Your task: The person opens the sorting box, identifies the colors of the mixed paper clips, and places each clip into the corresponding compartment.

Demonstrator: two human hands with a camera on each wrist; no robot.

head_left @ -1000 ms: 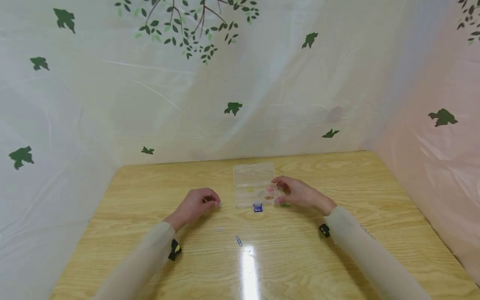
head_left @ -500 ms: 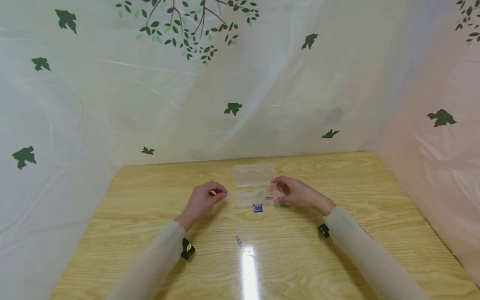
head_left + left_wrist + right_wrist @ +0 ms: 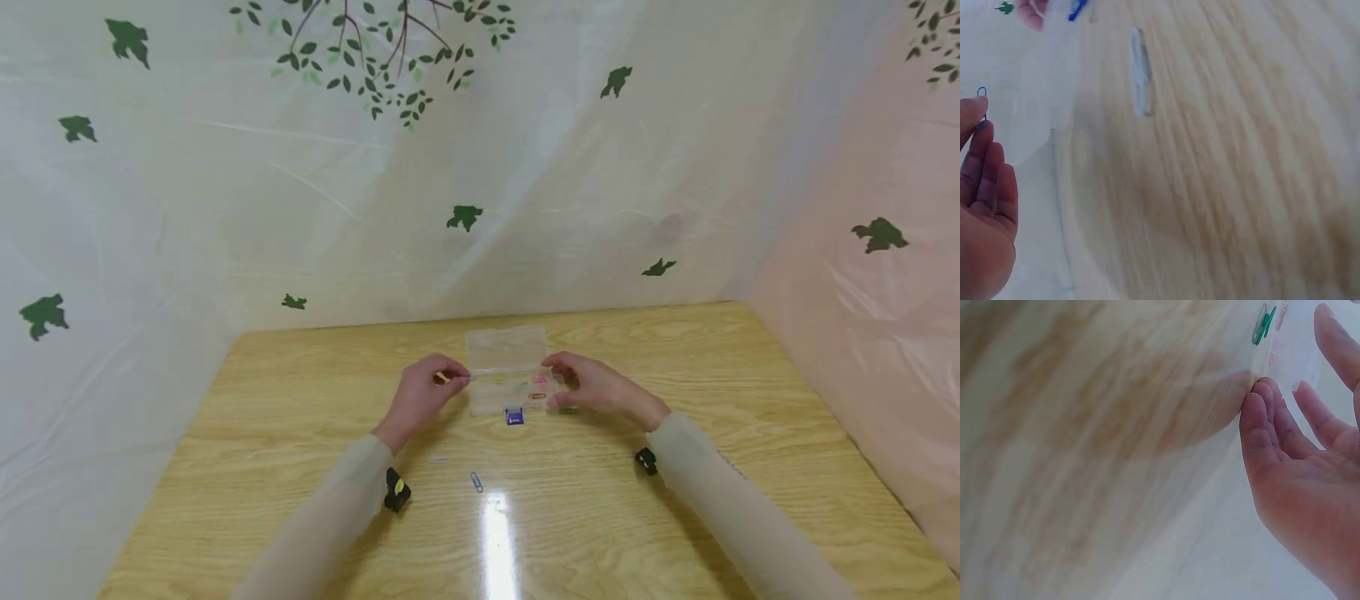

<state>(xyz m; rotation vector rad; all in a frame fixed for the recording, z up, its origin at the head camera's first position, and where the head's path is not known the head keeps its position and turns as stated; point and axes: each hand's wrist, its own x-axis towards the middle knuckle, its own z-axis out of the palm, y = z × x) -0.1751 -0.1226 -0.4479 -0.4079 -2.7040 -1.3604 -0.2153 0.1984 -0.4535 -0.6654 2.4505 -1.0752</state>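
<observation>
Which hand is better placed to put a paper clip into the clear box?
Probably the left hand: it pinches a blue paper clip at the left edge of the clear box. The right hand is at the box's right side, no clip visible in its fingers.

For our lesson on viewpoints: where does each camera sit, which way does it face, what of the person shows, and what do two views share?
Head: worn on the head, facing forward and down at the table and open clear box; left hand, right hand and sleeves show.
Left wrist: on the left wrist, facing the left hand, which pinches a blue paper clip; part of the right hand shows at the top.
Right wrist: on the right wrist, facing the right hand near a green clip.
Shared: head and right wrist views both show the right hand.
</observation>
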